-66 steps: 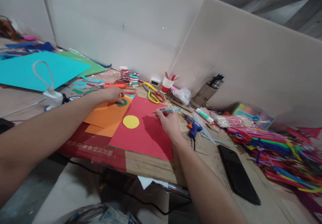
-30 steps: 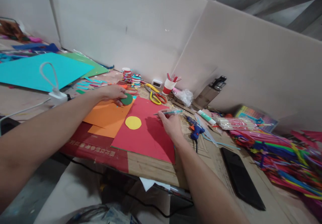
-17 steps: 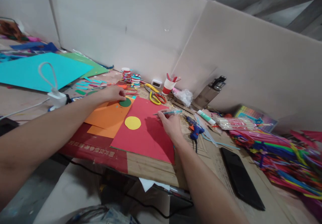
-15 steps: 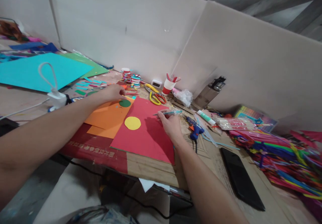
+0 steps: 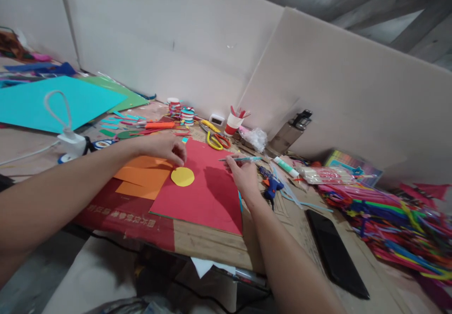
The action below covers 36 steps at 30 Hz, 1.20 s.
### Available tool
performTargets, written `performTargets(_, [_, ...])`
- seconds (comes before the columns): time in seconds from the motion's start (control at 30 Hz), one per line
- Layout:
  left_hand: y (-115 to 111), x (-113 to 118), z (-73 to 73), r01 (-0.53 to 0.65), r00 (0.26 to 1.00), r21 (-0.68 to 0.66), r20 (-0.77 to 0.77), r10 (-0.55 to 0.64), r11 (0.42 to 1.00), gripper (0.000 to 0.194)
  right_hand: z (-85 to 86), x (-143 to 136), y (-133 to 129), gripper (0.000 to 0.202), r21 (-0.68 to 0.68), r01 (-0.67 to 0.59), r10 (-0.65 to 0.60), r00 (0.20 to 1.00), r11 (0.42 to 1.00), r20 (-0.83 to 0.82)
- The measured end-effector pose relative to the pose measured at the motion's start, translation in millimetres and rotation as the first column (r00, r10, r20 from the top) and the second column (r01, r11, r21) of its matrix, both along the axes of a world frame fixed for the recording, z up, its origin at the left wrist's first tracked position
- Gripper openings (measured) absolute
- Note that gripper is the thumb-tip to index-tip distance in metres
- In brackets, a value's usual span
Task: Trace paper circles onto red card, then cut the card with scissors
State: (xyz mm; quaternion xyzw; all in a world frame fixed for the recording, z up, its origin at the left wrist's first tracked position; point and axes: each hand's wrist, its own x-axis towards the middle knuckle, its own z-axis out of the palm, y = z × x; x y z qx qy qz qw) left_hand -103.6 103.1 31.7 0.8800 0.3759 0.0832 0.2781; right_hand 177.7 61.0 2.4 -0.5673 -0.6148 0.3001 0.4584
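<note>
On the red paper (image 5: 208,205) lies a yellow circle (image 5: 182,176). My left hand (image 5: 168,148) hovers at its upper edge, fingers curled down with the tips close to the circle; whether they pinch anything is hidden. Orange sheets (image 5: 144,177) lie beneath my left wrist, beside the red paper. At the right edge of the red paper, my right hand (image 5: 243,170) is closed around a light blue pen (image 5: 247,158), which points left.
Yellow-handled pliers (image 5: 213,140), a striped cup (image 5: 233,123) and a small white clock stand behind the paper. To the right are a blue glue gun (image 5: 272,188), a glue stick, a black phone (image 5: 335,253) and pipe cleaners. A white plug (image 5: 72,142) stands left.
My left hand has moved right and nearer, from the green circle on the orange paper to the yellow circle. An orange tool now shows behind it. My right hand still holds the pen.
</note>
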Motion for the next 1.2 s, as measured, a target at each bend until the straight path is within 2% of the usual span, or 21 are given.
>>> performTargets(0.1, [-7.0,2.8,-0.8,0.226,0.974,-0.043,0.038,-0.225,0.973,0.027,-1.3,5.1,4.1,0.027,0.008,0.012,-0.012,1.0,1.0,-0.027])
performTargets(0.17, [-11.5,5.0,-1.9,0.29,0.957,-0.041,0.016,-0.29,0.956,0.032,-2.1,6.2,5.0,0.027,0.007,0.018,-0.017,0.999,1.0,-0.028])
performTargets(0.33, [-13.6,7.4,-7.3,0.269,0.96,0.006,-0.082,-0.267,0.963,0.033,-0.2,3.4,1.1,0.026,-0.005,0.019,-0.019,0.999,1.0,0.028])
performTargets(0.5, [-8.3,4.7,-11.7,0.261,0.963,0.036,-0.081,-0.258,0.965,0.03,2.8,0.2,-2.5,0.026,-0.001,-0.016,0.016,0.999,1.0,0.029])
performTargets(0.7, [-7.6,2.4,-8.8,0.272,0.962,0.041,-0.051,-0.27,0.961,0.024,-0.6,-0.9,-0.8,0.026,0.006,-0.014,0.014,1.0,1.0,0.003])
performTargets(0.9, [-4.1,-1.2,-3.5,0.057,0.998,0.063,0.024,-0.059,0.996,0.018,-4.5,0.1,0.6,0.027,0.019,-0.029,0.029,1.0,0.999,-0.002])
performTargets(1.2, [-2.8,1.6,-13.6,0.188,0.982,-0.057,-0.022,-0.19,0.98,0.031,-3.9,-1.3,0.0,0.027,0.007,-0.028,0.028,1.0,1.0,-0.011])
